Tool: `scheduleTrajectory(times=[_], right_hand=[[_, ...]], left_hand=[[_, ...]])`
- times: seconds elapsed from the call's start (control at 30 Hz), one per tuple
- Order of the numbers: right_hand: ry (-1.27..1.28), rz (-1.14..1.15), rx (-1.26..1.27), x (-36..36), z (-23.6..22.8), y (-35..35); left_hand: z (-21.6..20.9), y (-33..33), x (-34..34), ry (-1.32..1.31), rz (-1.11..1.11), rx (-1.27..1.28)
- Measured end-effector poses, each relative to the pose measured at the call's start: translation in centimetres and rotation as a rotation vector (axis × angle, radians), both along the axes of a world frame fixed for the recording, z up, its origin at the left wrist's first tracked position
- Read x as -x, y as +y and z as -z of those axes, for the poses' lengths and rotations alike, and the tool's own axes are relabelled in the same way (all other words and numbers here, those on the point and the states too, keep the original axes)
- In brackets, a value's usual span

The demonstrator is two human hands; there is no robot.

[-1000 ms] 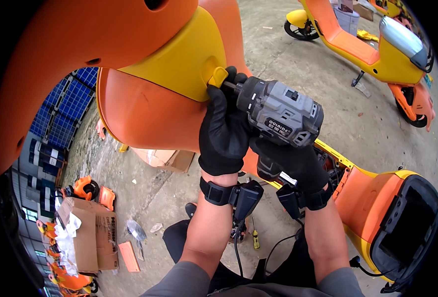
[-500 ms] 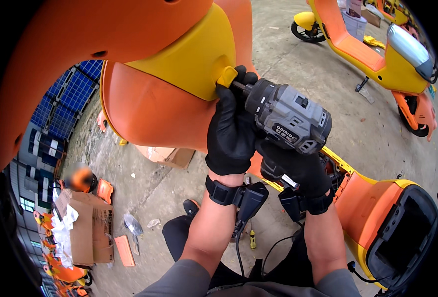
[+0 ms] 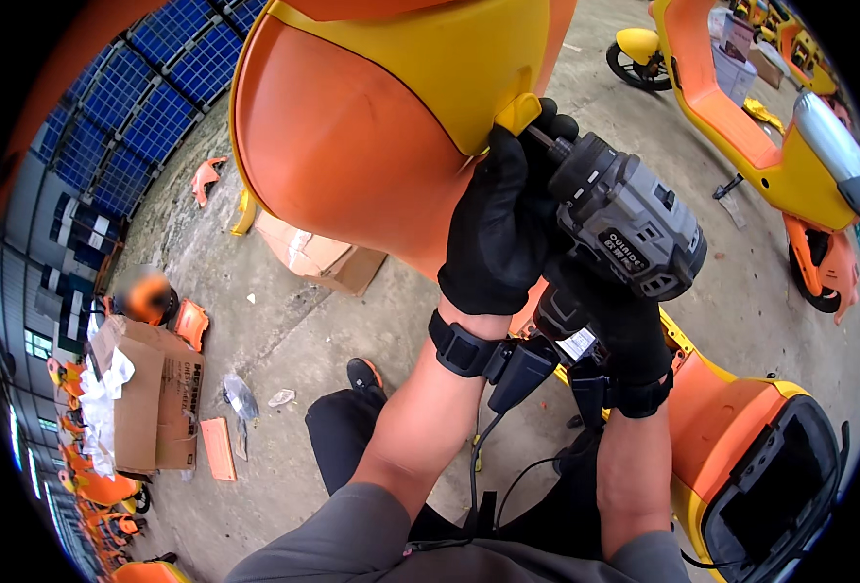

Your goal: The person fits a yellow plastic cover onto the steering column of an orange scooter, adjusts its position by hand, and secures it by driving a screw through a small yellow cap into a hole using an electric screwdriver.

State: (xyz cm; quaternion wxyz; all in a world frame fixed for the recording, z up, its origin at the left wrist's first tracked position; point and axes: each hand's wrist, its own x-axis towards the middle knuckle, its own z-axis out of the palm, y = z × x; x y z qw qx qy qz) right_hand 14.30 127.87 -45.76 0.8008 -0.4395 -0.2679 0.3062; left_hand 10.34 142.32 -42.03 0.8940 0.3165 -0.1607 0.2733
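Note:
A black-gloved right hand, mine, is wrapped around the handle of a grey and black cordless drill. The drill's bit points up and left at a small yellow hook on the scooter's yellow front panel. In the same kind of glove, my left hand is closed at the hook, its thumb against the lower side and its other fingers behind the bit. Whether a screw sits at the tip cannot be seen. Below the panel bulges a smooth orange cover.
Behind my right arm is the scooter's orange seat with a black open compartment. Another orange and yellow scooter stands at the upper right. Cardboard boxes and an orange panel lie on the floor at left. Blue crates are stacked beyond.
The view has shifted, and the hook, drill and both hands now appear farther right. More of the floor and blue crates shows at left. Both grips look the same.

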Motion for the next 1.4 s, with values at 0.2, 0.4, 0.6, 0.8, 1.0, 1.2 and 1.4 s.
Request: scheduleTrajectory(times=[0.2, 0.4, 0.6, 0.8, 1.0, 1.2, 1.4], right_hand=[[0.072, -0.073, -0.008, -0.2, 0.2, -0.1], [0.028, -0.059, 0.028, -0.4, 0.5, -0.1], [-0.080, 0.002, 0.111, -0.5, 0.0, -0.4], [-0.175, 0.118, 0.110, -0.2, -0.8, -0.4], [-0.404, 0.154, -0.157, -1.2, 0.4, 0.5], [-0.420, 0.242, -0.252, -0.8, 1.0, 1.4], [-0.359, 0.054, -0.027, -1.4, 0.4, 0.4]], left_hand=[[0.2, 0.2, -0.3, -0.028, 0.018, 0.008], [0.3, 0.1, -0.3, 0.004, -0.048, -0.022], [0.2, 0.1, -0.3, -0.006, -0.022, -0.016], [0.5, 0.4, -0.4, -0.094, 0.073, -0.012], [0.1, 1.4, -0.3, 0.083, -0.070, 0.023], [-0.6, 1.5, 0.5, 0.191, -0.147, 0.058], [-0.3, 2.5, 0.6, 0.106, 0.042, 0.109]])
